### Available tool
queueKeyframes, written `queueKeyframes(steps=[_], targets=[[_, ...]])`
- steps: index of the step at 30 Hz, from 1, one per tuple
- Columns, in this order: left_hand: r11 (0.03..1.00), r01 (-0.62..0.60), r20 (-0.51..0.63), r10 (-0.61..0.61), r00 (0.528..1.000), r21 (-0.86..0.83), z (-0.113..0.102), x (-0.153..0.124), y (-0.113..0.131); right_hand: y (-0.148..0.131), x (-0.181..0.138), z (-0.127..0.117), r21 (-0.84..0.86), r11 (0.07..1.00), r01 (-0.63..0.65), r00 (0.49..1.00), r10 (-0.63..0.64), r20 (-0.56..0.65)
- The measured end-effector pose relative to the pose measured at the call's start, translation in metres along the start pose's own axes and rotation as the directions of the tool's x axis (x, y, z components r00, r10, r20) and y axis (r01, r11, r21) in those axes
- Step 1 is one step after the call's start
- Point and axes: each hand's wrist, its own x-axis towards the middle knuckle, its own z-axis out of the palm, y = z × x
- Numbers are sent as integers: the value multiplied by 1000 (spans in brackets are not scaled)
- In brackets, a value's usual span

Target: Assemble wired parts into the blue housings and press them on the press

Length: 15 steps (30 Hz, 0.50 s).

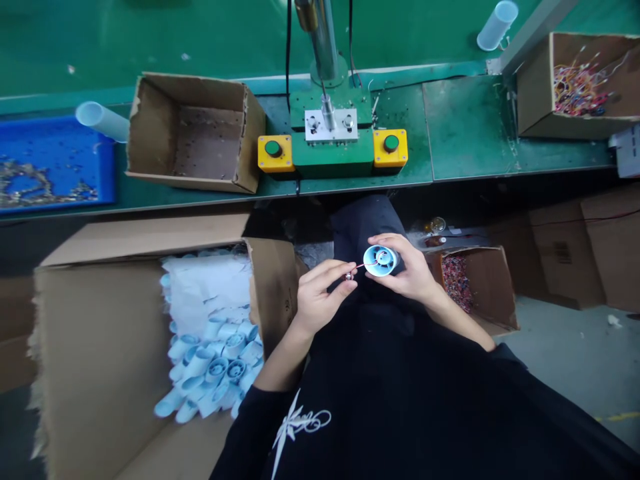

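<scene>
Two hands: left hand (324, 292) pinching wire (361, 265), right hand (412, 270) curled round blue tube (381, 267).

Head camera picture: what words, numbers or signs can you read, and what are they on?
None can be read clearly.
Black shirt: white swirly print, too blurred.
Large open cardboard box: faint marks on its side, too blurred.
Brown carton on the right: dark patch, maybe print, unreadable.

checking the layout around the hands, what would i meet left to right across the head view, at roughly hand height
Pile of light blue tubes → left hand → held light blue tube → right hand → small cardboard box with a reddish tangle inside.
</scene>
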Motion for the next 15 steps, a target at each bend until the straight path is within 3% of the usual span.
queueKeyframes(steps=[6, 15], targets=[[996, -12, -2, 12, 1000, 85, -1, 2, -2, -1, 0, -1, -16, 1000, -3, 1000, 3, -2], [986, 0, 111, -19, 994, 169, -2, 5, 14, 2, 1, 3, -56, 998, 13, 1000, -11, 29]])
